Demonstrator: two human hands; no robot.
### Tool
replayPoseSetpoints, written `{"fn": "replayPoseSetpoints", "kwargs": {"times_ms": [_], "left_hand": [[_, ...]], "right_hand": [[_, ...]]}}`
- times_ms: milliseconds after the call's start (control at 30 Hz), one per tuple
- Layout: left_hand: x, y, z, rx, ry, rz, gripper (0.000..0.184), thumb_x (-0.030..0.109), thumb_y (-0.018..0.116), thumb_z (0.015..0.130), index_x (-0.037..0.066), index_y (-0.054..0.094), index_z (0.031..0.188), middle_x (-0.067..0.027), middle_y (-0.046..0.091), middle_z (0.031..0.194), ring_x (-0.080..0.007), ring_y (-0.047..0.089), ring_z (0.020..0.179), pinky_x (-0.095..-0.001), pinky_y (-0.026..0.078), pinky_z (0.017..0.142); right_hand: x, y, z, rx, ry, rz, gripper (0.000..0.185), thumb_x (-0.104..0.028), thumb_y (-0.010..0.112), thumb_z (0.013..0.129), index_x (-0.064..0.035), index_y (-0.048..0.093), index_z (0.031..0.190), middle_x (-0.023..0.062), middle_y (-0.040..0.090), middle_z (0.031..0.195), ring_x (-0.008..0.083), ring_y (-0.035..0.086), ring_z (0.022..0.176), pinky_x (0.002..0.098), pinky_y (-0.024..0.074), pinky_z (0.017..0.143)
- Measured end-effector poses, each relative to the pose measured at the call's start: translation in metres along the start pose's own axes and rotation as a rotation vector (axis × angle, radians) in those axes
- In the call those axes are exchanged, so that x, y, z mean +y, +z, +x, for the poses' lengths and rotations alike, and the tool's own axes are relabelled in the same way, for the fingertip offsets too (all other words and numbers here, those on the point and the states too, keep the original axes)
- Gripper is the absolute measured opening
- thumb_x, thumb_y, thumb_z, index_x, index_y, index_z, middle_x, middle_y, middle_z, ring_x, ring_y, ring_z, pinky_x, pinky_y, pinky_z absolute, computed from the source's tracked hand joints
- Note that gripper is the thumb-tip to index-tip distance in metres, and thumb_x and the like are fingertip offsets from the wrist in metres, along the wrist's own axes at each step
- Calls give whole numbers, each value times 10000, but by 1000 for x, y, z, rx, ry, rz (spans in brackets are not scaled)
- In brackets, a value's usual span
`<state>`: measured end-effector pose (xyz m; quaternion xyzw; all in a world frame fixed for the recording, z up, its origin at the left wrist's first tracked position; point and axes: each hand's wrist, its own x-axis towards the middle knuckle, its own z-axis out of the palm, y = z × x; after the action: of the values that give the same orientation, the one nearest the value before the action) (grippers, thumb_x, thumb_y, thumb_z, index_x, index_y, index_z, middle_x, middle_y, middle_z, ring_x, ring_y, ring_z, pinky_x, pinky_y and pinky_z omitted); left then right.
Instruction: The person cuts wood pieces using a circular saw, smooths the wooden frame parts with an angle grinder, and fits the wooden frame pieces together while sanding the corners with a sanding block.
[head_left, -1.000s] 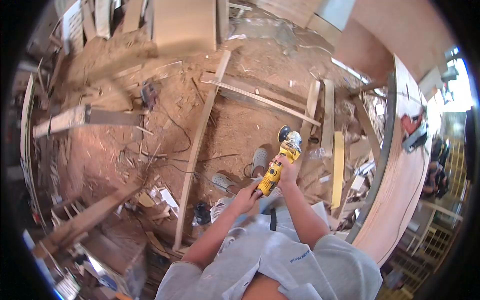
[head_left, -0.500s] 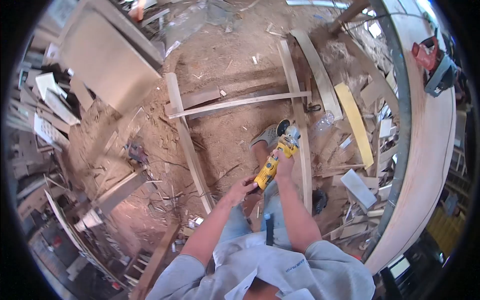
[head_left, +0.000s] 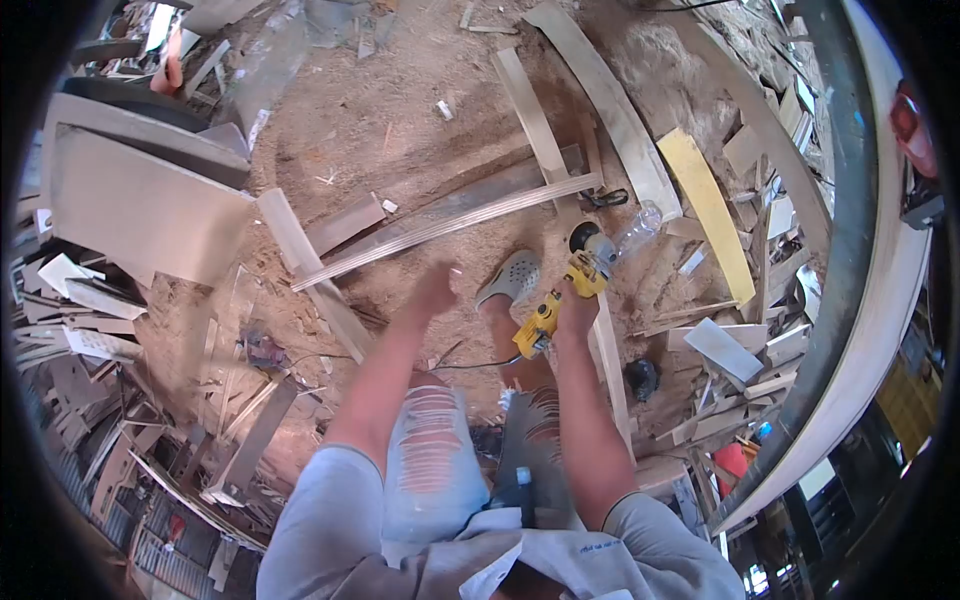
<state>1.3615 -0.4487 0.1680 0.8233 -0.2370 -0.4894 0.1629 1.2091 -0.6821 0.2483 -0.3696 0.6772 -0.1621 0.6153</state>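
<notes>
My right hand [head_left: 577,312] is wrapped round the body of a yellow angle grinder [head_left: 541,326]. The grinder's dark round disc [head_left: 583,236] points away from me, near the right-hand wooden beam. My left hand [head_left: 434,290] is off the tool, reaching forward over the sawdust; motion smears its fingers, so their pose is unclear. Just beyond it lies a thin curved wooden strip [head_left: 450,231], resting across the left beam [head_left: 305,255] and the right beam [head_left: 535,115]. A cord trails from the grinder's rear end.
A clear plastic bottle [head_left: 637,232] lies beside the grinder head. Further right are a yellow curved board [head_left: 708,215] and piled offcuts. Large panels [head_left: 140,200] lean at the left. Another power tool [head_left: 262,350] sits on the sawdust-covered ground. My shoe [head_left: 512,277] stands between the beams.
My left hand has let go of the grinder's rear end and moved forward and left, towards the curved strip. My right hand keeps its hold. The camera view has shifted.
</notes>
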Motion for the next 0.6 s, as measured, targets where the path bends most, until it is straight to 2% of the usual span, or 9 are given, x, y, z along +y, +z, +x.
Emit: {"fn": "replayPoseSetpoints", "kwargs": {"times_ms": [67, 167, 267, 367, 467, 533, 600], "left_hand": [[-11, -19, 45, 179, -71, 363, 740, 200, 838, 832, 110, 528, 1498, -230, 564, 1480, -419, 580, 1346, -537, 462, 1148], [-38, -11, 99, 189, 13, 536, 709, 228, 806, 868, 116, 491, 1492, -239, 511, 1532, -427, 603, 1323, -561, 517, 1067], [-61, 5, 146, -13, -74, 420, 556, 271, 731, 936, 99, 511, 1417, -260, 629, 1393, -451, 682, 1186, -582, 564, 948], [-77, -13, 170, -135, -146, 455, 457, 345, 636, 1003, 64, 518, 1343, -272, 729, 1164, -471, 729, 1021, -599, 575, 856], [-113, -70, 176, 119, -71, 436, 482, 414, 566, 1035, 39, 525, 1336, -275, 751, 990, -488, 734, 946, -608, 565, 853], [-94, -149, 184, 220, -215, 324, 511, 430, 588, 1024, 36, 533, 1344, -293, 736, 1059, -491, 720, 1020, -594, 559, 890], [-125, -207, 202, 394, -177, 212, 647, 445, 653, 994, 37, 488, 1469, -306, 724, 1135, -487, 694, 1116, -587, 539, 967]], "right_hand": [[5, -4, 14, 16, 6, -2, 297, 28, 739, 836, -25, 623, 1105, 42, 667, 930, 168, 680, 770, 327, 570, 682], [23, -5, 29, 72, -24, -34, 298, 38, 734, 836, -22, 625, 1106, 45, 673, 946, 163, 675, 785, 316, 556, 705], [40, 0, 32, 127, 35, 2, 369, 43, 742, 826, -4, 628, 1174, 47, 686, 997, 165, 687, 845, 315, 560, 739], [52, 17, 38, 168, 74, 70, 411, 40, 754, 820, 5, 628, 1209, 51, 695, 1014, 167, 694, 860, 317, 565, 752], [72, 36, 32, 213, 93, 86, 401, 29, 762, 821, 10, 637, 1201, 65, 707, 1024, 169, 700, 867, 316, 566, 754], [72, 52, 30, 222, 91, 46, 381, 25, 765, 820, 6, 649, 1183, 63, 704, 1012, 164, 697, 858, 311, 564, 752], [58, 74, 24, 231, 83, -13, 357, 26, 768, 818, -8, 663, 1157, 46, 690, 975, 153, 685, 831, 301, 559, 744]]}}
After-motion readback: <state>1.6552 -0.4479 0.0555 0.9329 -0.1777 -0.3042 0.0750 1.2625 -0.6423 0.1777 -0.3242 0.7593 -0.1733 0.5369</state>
